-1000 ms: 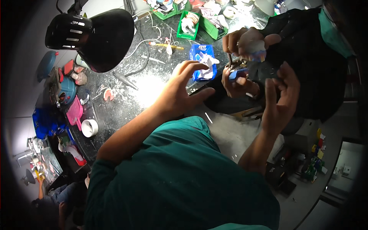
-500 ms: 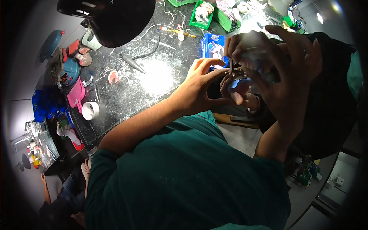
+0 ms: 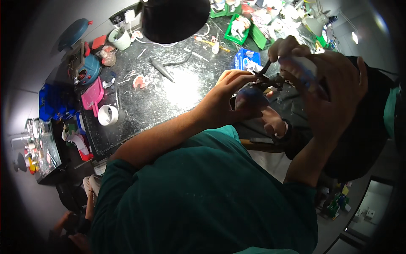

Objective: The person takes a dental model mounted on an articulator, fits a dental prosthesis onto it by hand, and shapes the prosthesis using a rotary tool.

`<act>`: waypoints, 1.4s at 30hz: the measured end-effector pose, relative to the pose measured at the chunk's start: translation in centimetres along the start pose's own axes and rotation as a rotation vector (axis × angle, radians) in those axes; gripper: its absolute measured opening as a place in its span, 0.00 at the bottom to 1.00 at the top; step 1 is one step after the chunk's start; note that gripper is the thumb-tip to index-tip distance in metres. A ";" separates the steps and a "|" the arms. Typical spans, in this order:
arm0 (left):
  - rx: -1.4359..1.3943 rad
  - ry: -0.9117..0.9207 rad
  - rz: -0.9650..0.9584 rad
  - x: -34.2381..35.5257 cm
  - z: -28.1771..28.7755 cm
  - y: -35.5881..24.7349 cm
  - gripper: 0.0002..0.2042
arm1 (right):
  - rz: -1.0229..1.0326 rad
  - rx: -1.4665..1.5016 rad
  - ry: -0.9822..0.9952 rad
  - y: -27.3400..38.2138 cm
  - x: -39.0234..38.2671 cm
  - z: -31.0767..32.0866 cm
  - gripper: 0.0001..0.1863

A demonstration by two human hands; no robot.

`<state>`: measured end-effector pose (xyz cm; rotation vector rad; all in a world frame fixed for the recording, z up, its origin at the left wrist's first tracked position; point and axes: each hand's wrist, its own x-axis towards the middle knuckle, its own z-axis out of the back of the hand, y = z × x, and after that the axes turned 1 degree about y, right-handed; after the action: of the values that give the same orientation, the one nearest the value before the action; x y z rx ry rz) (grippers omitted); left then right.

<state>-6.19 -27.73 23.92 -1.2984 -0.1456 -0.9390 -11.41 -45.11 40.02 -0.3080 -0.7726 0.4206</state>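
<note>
In front of my chest, toward the right, I hold a dark metal dental articulator [image 3: 270, 80] with its two halves swung apart. My left hand [image 3: 226, 95] grips the lower half, with fingers and thumb around a pinkish-blue dental cast [image 3: 252, 97]. Around the upper half, which carries a pale cast with a bluish and pink tooth row [image 3: 301, 70], my right hand [image 3: 334, 91] is closed; some of its fingers are in shadow and blurred. Just below the articulator is another person's hand [image 3: 275, 120], coming from a dark sleeve; it seems apart from the articulator.
A black lamp shade [image 3: 175, 19] hangs over the dusty dark bench [image 3: 144, 108]. On it lie a grey handpiece [image 3: 161, 70], a pink arch-shaped piece [image 3: 138, 81], a white cup [image 3: 108, 115], a pink dustpan [image 3: 93, 95] and a blue basket [image 3: 247, 58]. A dark-clothed person sits close at right.
The articulator's halves have opened wider, my right hand lifting the upper one. The other person's hand has drawn down from the cast. The whole view has shifted, with bench things further right.
</note>
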 end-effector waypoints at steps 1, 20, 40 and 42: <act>0.003 -0.041 -0.017 -0.3 0.8 -0.3 0.29 | -0.123 0.144 -0.064 1.0 0.4 0.3 0.20; -1.048 -0.820 0.948 -12.5 6.6 4.9 0.21 | -0.622 1.667 0.585 12.8 -2.4 -12.2 0.33; -1.767 -0.730 0.785 -9.7 1.7 10.5 0.21 | -0.082 1.559 0.126 12.9 -4.5 -14.7 0.34; -1.843 -0.661 0.750 -9.3 1.5 10.2 0.22 | -0.130 1.747 0.083 12.3 -4.4 -15.1 0.27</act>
<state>-4.82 -22.04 11.36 -2.9662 0.8661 0.3555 -6.35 -38.23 21.98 1.3377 -0.1306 0.7958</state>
